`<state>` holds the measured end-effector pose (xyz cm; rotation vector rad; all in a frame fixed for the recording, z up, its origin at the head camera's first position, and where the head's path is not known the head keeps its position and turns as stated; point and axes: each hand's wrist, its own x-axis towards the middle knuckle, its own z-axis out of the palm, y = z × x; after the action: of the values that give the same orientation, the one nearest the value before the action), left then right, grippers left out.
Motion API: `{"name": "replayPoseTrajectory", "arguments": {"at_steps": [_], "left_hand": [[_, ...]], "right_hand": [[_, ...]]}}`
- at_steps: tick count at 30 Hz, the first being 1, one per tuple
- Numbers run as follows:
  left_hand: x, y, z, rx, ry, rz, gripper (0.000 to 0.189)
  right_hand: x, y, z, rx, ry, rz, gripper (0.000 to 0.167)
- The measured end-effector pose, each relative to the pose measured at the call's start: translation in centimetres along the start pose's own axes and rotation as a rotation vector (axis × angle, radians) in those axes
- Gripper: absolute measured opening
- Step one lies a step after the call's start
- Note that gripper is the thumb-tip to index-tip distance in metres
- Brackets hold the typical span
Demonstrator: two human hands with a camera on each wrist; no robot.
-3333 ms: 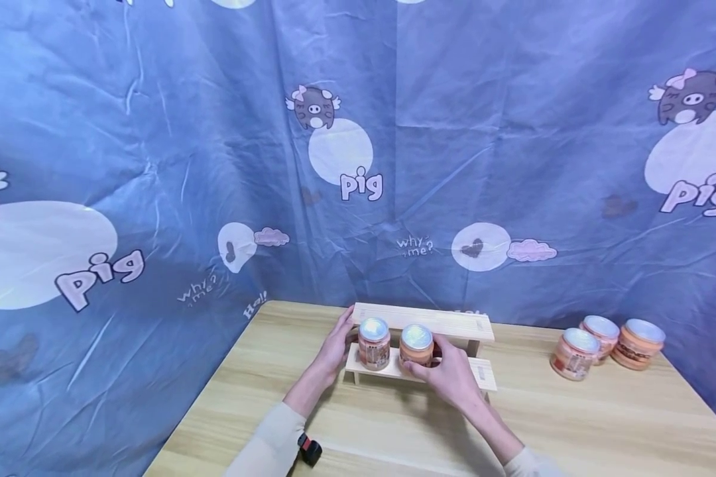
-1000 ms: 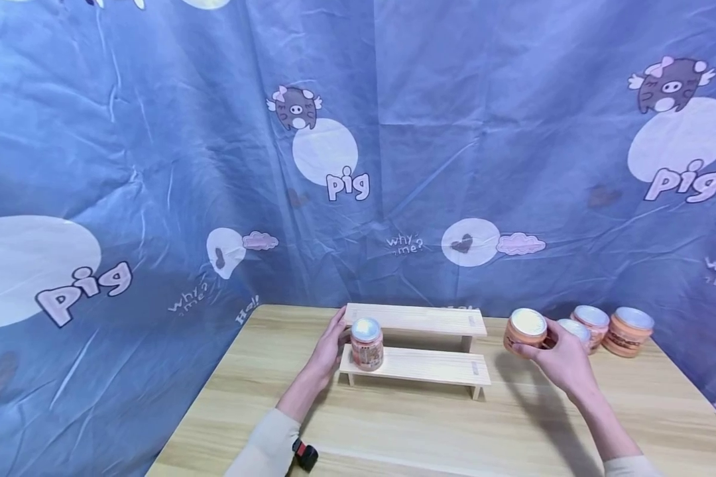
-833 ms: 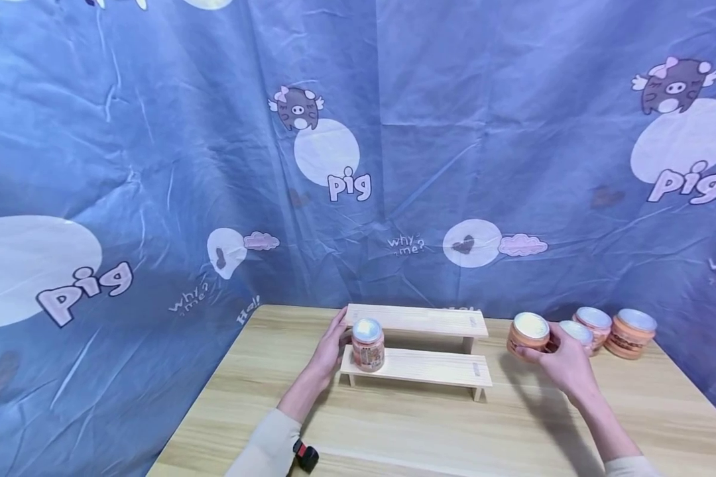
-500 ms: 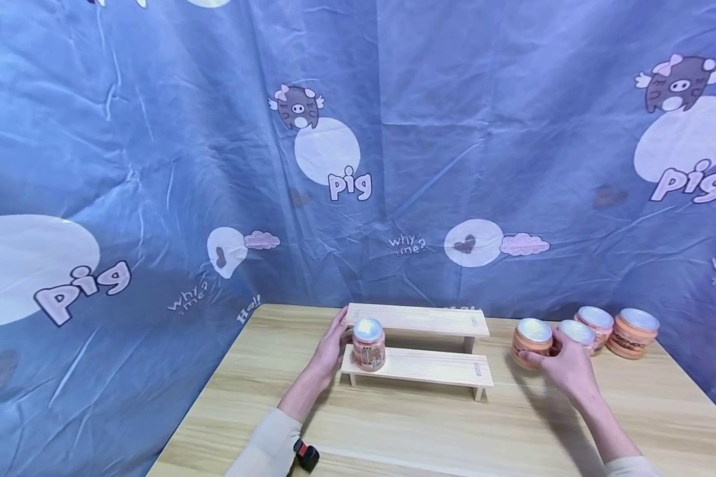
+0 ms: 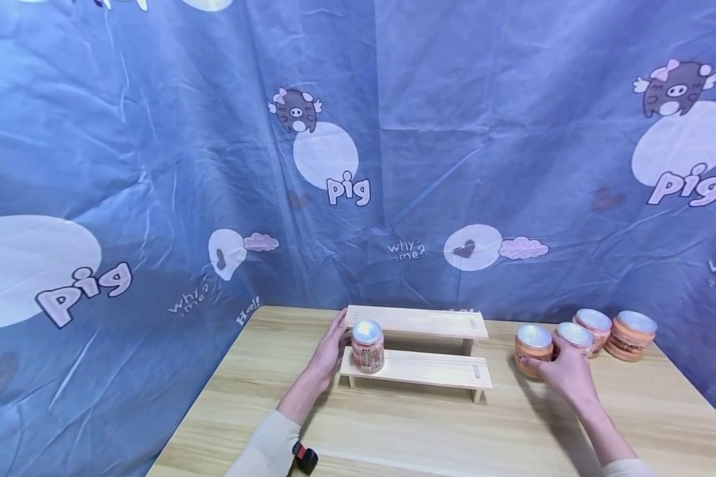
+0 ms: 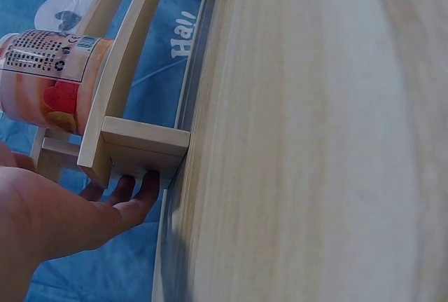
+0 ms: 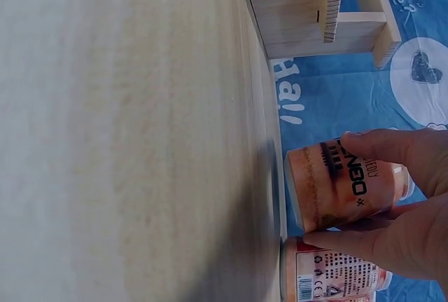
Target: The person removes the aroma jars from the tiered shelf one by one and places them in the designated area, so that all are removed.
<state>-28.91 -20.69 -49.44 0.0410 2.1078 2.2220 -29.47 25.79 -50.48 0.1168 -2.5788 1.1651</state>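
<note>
A two-tier wooden display rack (image 5: 417,368) stands on the table, with a pink jar (image 5: 368,348) upright at the left of its lower tier. My left hand (image 5: 325,354) holds the rack's left end; in the left wrist view its bent fingertips (image 6: 148,184) touch the outer face of a side leg. Off to the right of the rack, my right hand (image 5: 569,374) grips an orange jar (image 5: 530,358) round its side. In the right wrist view that jar (image 7: 336,179) leans slightly, its base close to the tabletop. Part of its side is hidden by the thumb and fingers.
Beside the held jar stands a pink jar (image 5: 575,336), partly covered by the right hand. Behind it are another pink jar (image 5: 593,331) and an orange jar (image 5: 631,336) at the back right. A blue printed cloth (image 5: 417,165) hangs behind the wooden table (image 5: 394,424).
The orange jar has left the rack's lower tier in my right hand, moved right towards the other jars, and come down closer to the table. My left hand stays at the rack's left end.
</note>
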Motion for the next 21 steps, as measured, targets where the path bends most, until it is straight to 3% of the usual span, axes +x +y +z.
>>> {"name": "replayPoseTrajectory", "arguments": {"at_steps": [4,11,21], "left_hand": [[-0.18,0.08,0.04,-0.002,-0.004,0.005,0.056],[-0.22,0.19,0.18,-0.010,0.000,0.007,0.056],[-0.15,-0.06,0.24,-0.009,0.011,0.007,0.056]], "right_hand": [[-0.13,0.19,0.10,0.003,0.000,0.006,0.056],[-0.22,0.45,0.41,-0.001,0.016,-0.010,0.044],[0.04,0.69,0.15,-0.025,-0.073,0.006,0.067]]}}
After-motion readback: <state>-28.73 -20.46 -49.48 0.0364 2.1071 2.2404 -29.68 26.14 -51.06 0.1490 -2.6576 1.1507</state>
